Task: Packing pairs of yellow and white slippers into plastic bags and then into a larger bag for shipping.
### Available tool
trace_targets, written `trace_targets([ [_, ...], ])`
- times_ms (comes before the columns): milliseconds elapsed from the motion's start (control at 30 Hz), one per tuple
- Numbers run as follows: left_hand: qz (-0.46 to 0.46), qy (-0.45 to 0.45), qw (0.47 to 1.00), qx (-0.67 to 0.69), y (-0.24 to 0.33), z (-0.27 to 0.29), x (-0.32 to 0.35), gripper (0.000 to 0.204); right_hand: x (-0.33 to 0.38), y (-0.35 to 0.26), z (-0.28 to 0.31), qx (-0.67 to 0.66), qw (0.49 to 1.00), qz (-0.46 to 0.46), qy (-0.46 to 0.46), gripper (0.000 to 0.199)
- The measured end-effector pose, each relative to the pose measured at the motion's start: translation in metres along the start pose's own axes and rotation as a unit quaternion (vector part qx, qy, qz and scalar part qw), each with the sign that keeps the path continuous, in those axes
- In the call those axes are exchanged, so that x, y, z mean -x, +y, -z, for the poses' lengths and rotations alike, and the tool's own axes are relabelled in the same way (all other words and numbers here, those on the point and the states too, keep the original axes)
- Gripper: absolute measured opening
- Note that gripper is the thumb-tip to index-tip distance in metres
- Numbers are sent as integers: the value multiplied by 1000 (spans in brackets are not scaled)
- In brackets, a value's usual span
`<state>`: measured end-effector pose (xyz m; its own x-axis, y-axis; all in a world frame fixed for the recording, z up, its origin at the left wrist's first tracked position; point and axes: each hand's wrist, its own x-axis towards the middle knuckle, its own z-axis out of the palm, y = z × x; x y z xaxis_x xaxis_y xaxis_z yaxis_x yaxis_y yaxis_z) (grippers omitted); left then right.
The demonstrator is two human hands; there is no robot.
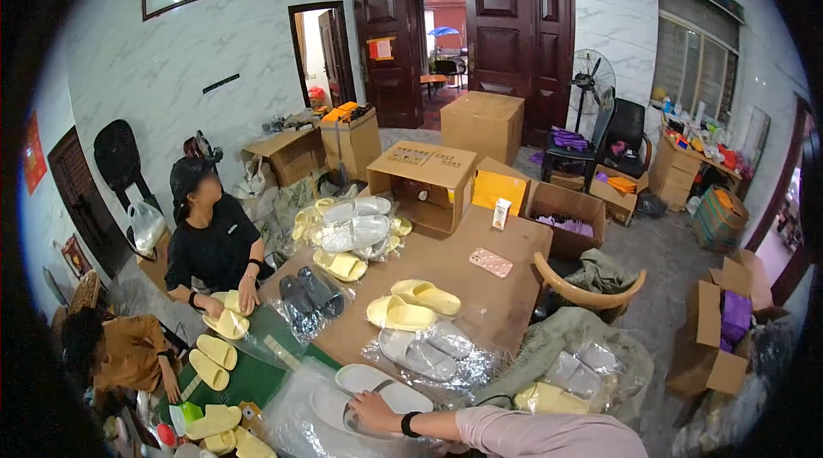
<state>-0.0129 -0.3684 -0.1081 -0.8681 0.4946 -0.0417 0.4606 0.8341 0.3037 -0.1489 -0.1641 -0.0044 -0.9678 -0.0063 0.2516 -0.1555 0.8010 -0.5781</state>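
Your right grip [375, 412] lies palm-down over the pale grey slippers [410, 396] at the near edge of the bench [506, 299]; its fingers bend over the left one of the pair, but your hand hides the contact, so whether they pinch or only rest cannot be told. Your left grip is out of view. Handling estimate: light, soft foam or rubber, likely to flex and spring back, hardly fragile. The clear plastic [287, 413] just left of and partly about the pair looks slick and may slide or cling; take hold of bare material, thumb inside the broad strap and fingers over it, or across the thick sole side. Appearance: matt, pale grey, open-backed, with a rounded outline and a whiter-looking rim; the two lie side by side, soles down as far as the plastic glare allows you to judge. Just beyond, you have grey wrapped slippers [420, 353] in shiny film, a smooth cue for slip; behind these, yellow slippers [399, 313] of a similar chunky shape, then a pink phone [491, 262] and, farther off, an open carton [420, 158].
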Motion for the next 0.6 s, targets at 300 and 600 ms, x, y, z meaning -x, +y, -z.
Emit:
trace_targets([
  [300, -74, 86, 984, 137, 50, 85, 8, 49, 20, -32, -13, -69, 996, 39, 47, 9],
  [600, 39, -53, 996, 66, 10, 15, 26, 55, 41, -56, -2, -122, 992, 17, 37, 10],
])
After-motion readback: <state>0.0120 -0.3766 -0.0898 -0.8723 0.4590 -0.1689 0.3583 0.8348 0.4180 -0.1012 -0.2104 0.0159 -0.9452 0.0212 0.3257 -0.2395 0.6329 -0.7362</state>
